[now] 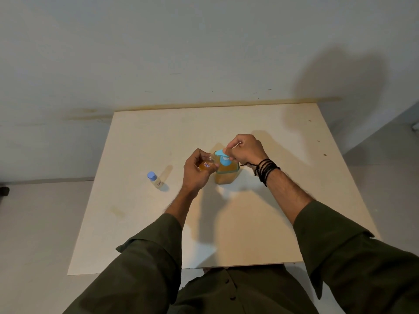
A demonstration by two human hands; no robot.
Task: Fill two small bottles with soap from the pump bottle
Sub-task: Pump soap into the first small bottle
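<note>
Left hand (pixel 196 172): fingers curled round a small open bottle (pixel 205 165), tipped so its mouth sits under the pump spout; the tilt looks meant to catch the soap as it comes out.
Right hand (pixel 246 150): fingers bunched on the blue pump head (pixel 223 158), gripping it from above, likely to press it down; a dark cord bracelet (pixel 266 169) wraps that wrist.
Pump bottle (pixel 226 175): stands upright on the counter (pixel 283 200) directly below the right hand, touching the held bottle; clear body, amber soap filling most of it.
Held bottle look: clear, a small red-and-white label facing up, amber liquid visible inside; how full it is I cannot tell, as fingers hide much of it.
Second small bottle (pixel 155 180): upright on the counter, well to the left of the left hand, blue cap on, pale yellowish contents low in it.
Stage, by my reading: first bottle being filled; the capped one looks yet to be done.
</note>
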